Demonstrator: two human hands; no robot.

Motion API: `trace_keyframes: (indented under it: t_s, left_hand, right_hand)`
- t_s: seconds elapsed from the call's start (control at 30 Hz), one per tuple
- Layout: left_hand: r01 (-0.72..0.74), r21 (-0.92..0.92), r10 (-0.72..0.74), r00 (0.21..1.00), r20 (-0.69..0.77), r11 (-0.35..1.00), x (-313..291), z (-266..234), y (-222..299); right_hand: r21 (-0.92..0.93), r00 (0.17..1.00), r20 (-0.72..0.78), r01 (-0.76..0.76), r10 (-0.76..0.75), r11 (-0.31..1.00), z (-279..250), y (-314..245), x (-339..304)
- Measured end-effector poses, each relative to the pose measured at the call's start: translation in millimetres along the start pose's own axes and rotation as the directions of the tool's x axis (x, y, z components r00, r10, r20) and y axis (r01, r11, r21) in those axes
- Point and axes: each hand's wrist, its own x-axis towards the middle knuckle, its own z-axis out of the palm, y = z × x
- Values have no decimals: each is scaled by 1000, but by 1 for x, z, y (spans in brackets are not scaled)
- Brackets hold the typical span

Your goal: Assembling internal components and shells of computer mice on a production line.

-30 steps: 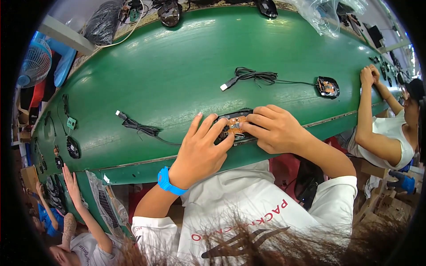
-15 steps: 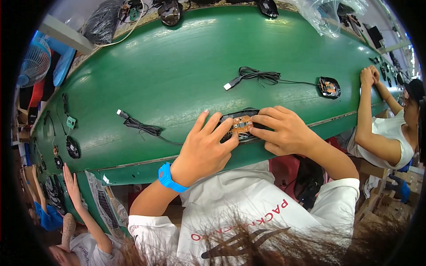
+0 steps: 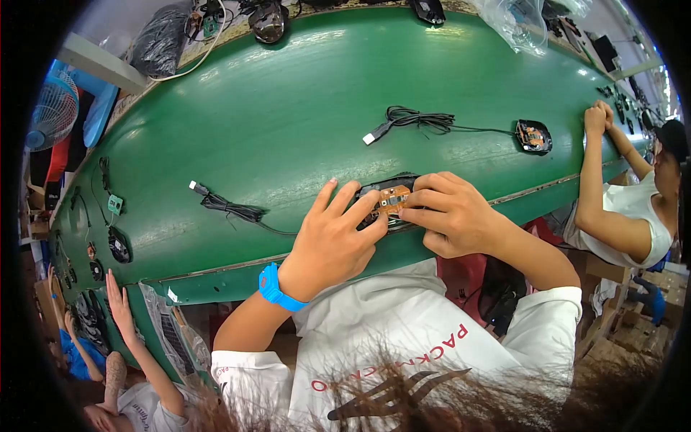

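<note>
An opened black computer mouse lies at the near edge of the green work surface, its orange circuit board bare. My left hand grips the mouse's left end, with thumb and index finger at the board and the other fingers spread. My right hand closes on the right end, its fingertips on the board's near right edge; the thumb is partly hidden. From the mouse, a black bundled cable runs out to the left, past my left hand.
Another opened mouse with a bundled cable lies farther right. More mouse parts lie at the left. A co-worker's hands are at the right edge, another person's hand at the left. A clear plastic bag sits at the back.
My right fingertips have shifted slightly left along the near edge of the circuit board. My left hand stays almost still on the mouse.
</note>
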Motion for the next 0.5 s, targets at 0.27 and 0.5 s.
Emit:
trace_keyframes:
  t_s: [0.27, 0.5]
  left_hand:
    - [-7, 6, 7, 1000, -15, 1000, 2, 4, -1]
    - [-6, -1, 6, 1000, -24, 1000, 4, 5, -1]
  right_hand:
    - [-28, 998, 66, 3, -1, 1000, 0, 2, 6]
    - [48, 993, 75, -93, 90, 995, -4, -2, 9]
